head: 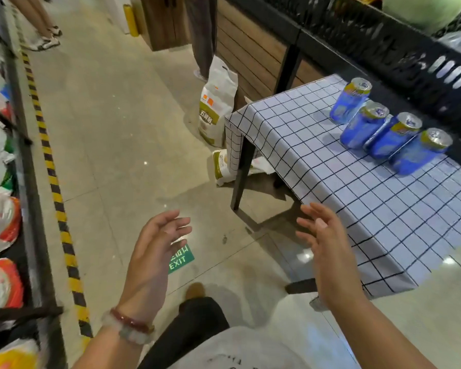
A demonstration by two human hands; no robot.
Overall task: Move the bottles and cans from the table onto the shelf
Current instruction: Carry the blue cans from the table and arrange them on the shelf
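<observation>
Head view. Shop aisle w/ pale tiled floor [112, 134], a yellow-black hazard strip [54, 179] running 11→6 o'clock, green EXIT sticker [182, 259] near centre. Table [383, 222] under a grid-pattern cloth fills the 3 o'clock side. Four blue cans [389, 126] w/ gold rims stand in a diagonal row at approx. 2 o'clock, along the table's far edge; the three nearer ones sit close together, possibly touching, the farthest slightly apart. Black perforated crate wall [383, 57] sits just behind them. Shelf rack [35, 209] w/ bagged goods runs along 9 o'clock, well apart from the cans. Flour-type bags [217, 102] lean by the table leg at 12 o'clock.

Left hand [155, 243], beaded bracelets on wrist, at 6 o'clock: fingers spread, loosely bent, holding nothing. Right hand [322, 243], approx. 5 o'clock, just at the table's near corner: fingers spread, empty. Neither touches a can.

Judgement: reach phase, no can lifted yet; all four are on the table.

Risks: cans packed tight, so gripping one may knock its neighbour over or off the far edge; cloth may drag if snagged, shifting the row; floor bags are a trip hazard en route to the shelf.
</observation>
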